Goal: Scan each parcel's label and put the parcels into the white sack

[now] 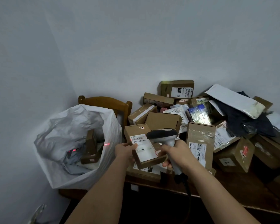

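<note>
My left hand (125, 151) grips a small brown cardboard parcel (137, 130) by its left edge, its white label (144, 147) facing up. My right hand (176, 153) holds a grey and black barcode scanner (162, 135) by the handle, its head just above the label. A red scan line falls past the parcel's left edge onto the white sack (110, 126). The sack stands open on a wooden chair (107, 101) at the left and holds brown boxes (90, 143) and grey bags.
A pile of cardboard boxes (200, 143) and mailer bags (236, 101) covers the dark wooden table (242, 191) against the wall at the right. The scanner's black cable (188, 193) hangs over the table's front edge. Walls close off the corner behind the sack.
</note>
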